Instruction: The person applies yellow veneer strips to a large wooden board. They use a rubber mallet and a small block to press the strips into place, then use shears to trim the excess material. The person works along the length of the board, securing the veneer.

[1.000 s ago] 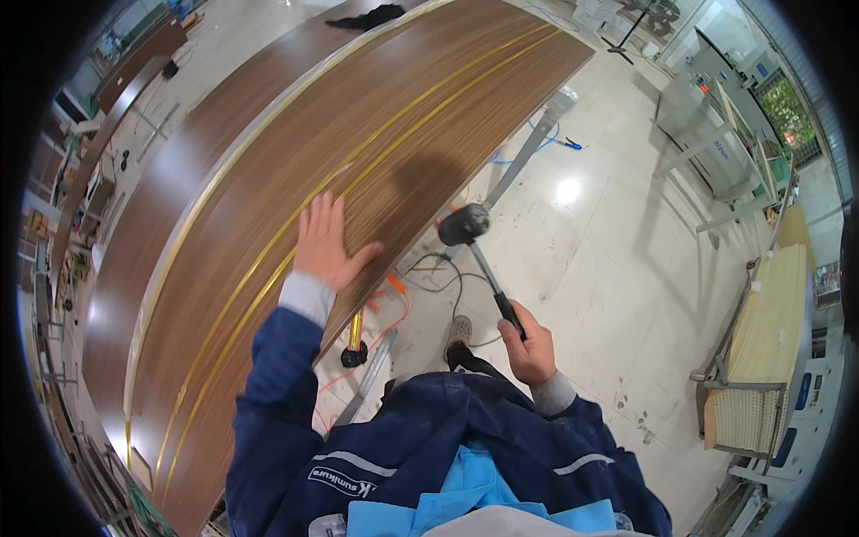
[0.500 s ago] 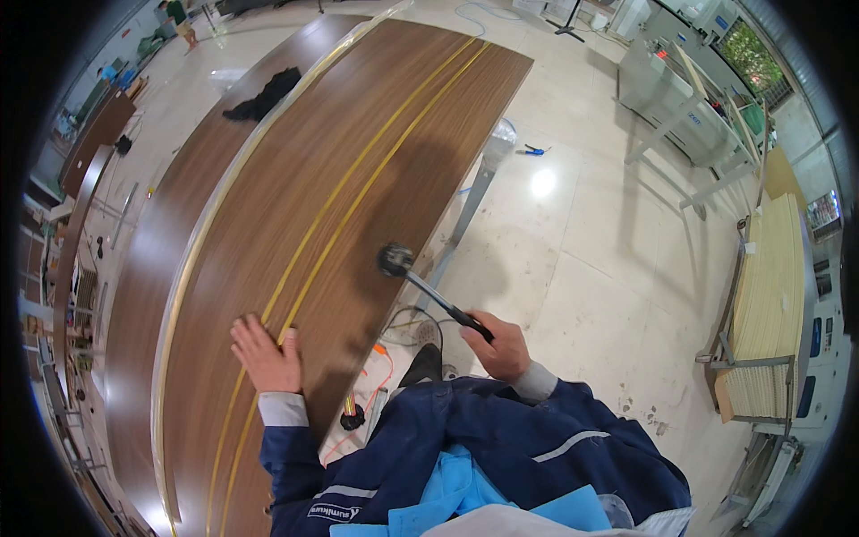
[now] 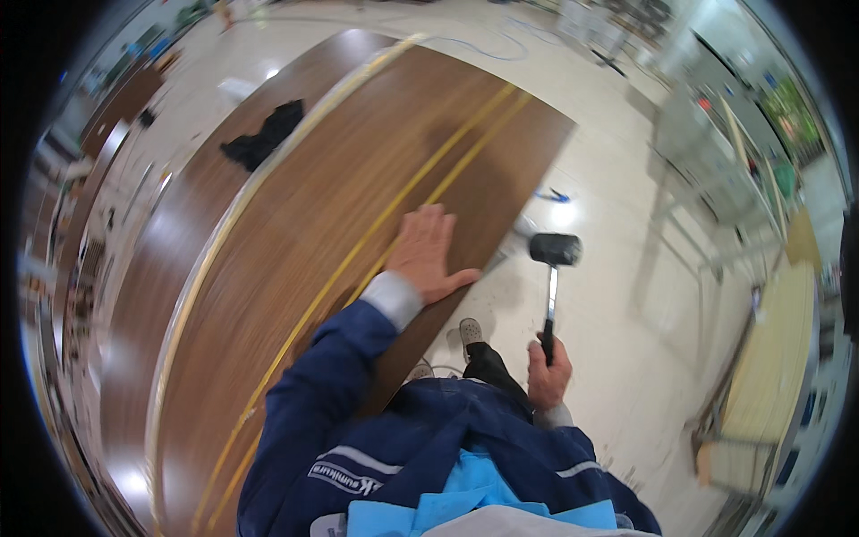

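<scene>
My left hand (image 3: 424,251) lies flat on a long brown wood-grain panel (image 3: 313,242), fingers stretched out and thumb spread toward its right edge. It rests beside two yellow strips (image 3: 371,234) that run along the panel. In my right hand (image 3: 548,374) is a rubber mallet (image 3: 555,249), gripped by its black handle. The mallet's black head is up, to the right of the panel and off its surface. A pale raised strip (image 3: 234,208) runs lengthwise along the panel's left part.
A black cloth (image 3: 265,136) lies on the panel's far left part. Blue-handled pliers (image 3: 557,195) are on the pale floor (image 3: 617,358). To the right stand a stack of cream boards (image 3: 769,358) and a grey metal frame (image 3: 707,233). Dark panels (image 3: 121,106) stand at far left.
My left hand has moved up and right along the panel. The mallet has left its place over the panel and swung right and upright. The view has shifted.
</scene>
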The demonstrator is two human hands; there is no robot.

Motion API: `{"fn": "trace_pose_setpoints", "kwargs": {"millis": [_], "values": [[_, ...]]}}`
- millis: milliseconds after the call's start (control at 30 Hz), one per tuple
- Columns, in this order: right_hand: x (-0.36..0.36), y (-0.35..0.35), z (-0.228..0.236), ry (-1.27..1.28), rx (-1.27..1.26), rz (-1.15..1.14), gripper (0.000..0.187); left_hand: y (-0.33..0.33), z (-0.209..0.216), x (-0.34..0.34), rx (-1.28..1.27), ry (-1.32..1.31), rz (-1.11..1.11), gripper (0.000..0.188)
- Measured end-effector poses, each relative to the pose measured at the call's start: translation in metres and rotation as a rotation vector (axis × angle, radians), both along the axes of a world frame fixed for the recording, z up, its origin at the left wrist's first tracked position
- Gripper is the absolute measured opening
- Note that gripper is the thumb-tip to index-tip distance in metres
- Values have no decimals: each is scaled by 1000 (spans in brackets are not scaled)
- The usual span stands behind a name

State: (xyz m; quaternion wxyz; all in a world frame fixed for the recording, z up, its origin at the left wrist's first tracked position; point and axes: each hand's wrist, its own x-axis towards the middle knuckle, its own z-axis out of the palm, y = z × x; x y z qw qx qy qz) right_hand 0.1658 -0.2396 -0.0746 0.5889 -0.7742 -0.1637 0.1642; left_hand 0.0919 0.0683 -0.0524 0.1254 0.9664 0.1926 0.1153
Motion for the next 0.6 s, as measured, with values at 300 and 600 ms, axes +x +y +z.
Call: {"fn": "trace_pose_setpoints", "kwargs": {"millis": [300, 600], "values": [[187, 132, 83, -547, 78, 534, 22, 20, 13, 127, -1457, -710, 59, 67], [103, 355, 102, -547, 273, 2000, 35, -58, 41, -55, -1014, -1447, 699, 45]]}}
